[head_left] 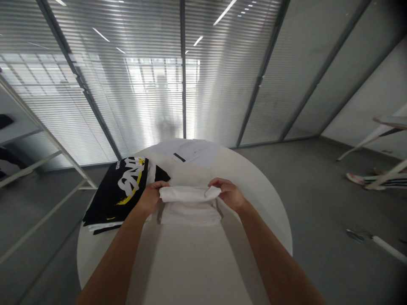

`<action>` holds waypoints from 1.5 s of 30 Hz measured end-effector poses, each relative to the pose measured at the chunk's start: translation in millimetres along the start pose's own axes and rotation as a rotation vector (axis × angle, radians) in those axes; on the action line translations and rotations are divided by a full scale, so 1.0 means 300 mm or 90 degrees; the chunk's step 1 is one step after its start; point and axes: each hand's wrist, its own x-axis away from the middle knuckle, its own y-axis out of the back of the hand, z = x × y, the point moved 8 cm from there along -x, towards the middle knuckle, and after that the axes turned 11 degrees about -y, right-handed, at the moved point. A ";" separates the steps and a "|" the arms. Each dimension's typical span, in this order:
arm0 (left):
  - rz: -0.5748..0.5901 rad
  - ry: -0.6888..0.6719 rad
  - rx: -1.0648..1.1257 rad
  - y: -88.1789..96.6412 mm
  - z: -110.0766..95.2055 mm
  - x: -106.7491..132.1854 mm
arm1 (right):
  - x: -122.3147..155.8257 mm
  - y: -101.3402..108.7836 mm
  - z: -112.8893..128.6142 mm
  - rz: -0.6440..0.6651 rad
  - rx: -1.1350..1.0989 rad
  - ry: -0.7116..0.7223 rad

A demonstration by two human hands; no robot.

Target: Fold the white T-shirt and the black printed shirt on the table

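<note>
A white cloth garment (190,214), rolled or folded over at its far edge, lies in front of me on the round white table (190,262). My left hand (152,197) pinches the left end of the raised fold. At the opposite end, my right hand (229,195) grips the fold between thumb and fingers. The garment's lower part rests flat on the tabletop. Just left of my left hand sits a stack of folded clothes, topped by a black T-shirt (111,195) with white and yellow lettering.
Printed papers (197,152) lie at the table's far side. Behind stands a glass partition with blinds (219,84). A white metal frame (47,131) is on the left. At right, a person's shoe (355,178) shows near white furniture legs (384,180).
</note>
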 end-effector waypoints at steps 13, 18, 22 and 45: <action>0.126 -0.205 -0.351 -0.016 -0.120 0.015 | 0.014 0.065 0.068 -0.303 0.429 0.189; 0.136 -0.370 -0.531 -0.099 -0.184 0.070 | 0.071 -0.152 0.061 -0.306 0.756 0.265; 0.206 -0.417 -0.720 -0.188 -0.073 0.107 | 0.073 -0.253 -0.045 -0.307 0.914 0.205; 0.187 -0.277 -0.754 -0.137 0.082 0.048 | -0.011 -0.061 -0.045 -0.255 0.905 0.068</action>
